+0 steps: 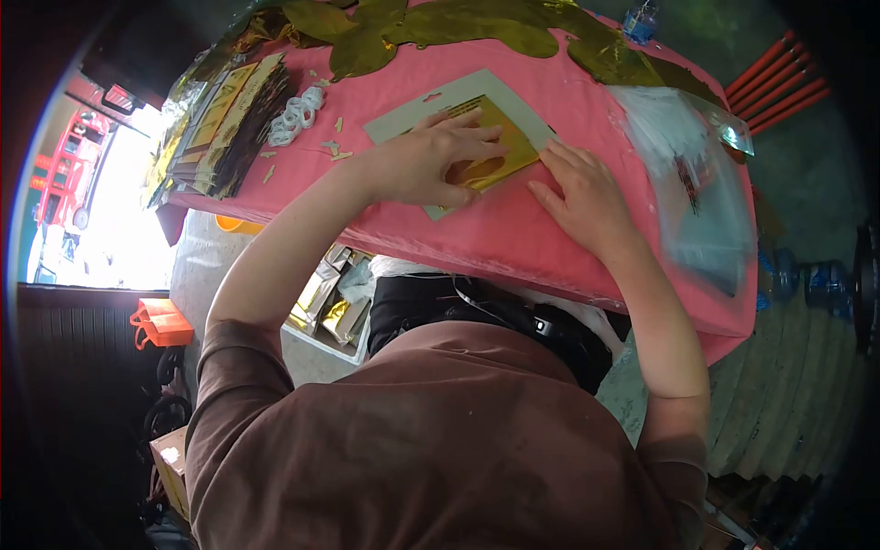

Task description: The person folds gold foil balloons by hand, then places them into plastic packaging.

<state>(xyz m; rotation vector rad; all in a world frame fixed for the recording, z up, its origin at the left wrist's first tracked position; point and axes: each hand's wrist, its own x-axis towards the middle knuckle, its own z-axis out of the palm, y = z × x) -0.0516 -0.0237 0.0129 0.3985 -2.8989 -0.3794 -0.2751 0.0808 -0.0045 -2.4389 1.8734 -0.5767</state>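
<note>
A flat grey card (486, 84) with a hang hole and a shiny gold sheet (515, 158) on its face lies tilted on the pink tablecloth (458, 240). Across the gold sheet rests my left hand (426, 163), palm down with its fingers spread. My right hand (585, 194) lies at the card's right corner, fingers stretched out and the thumb apart; the fingertips touch the corner. Part of the card and gold sheet is hidden under my left hand.
Left of the card are a stack of gold-and-grey packets (229, 124), a bundle of white loops (296, 117) and small scraps. Large gold sheets (477, 25) line the far edge. Clear plastic bags (701, 206) cover the right side. Below, a box (353, 344) holds packets.
</note>
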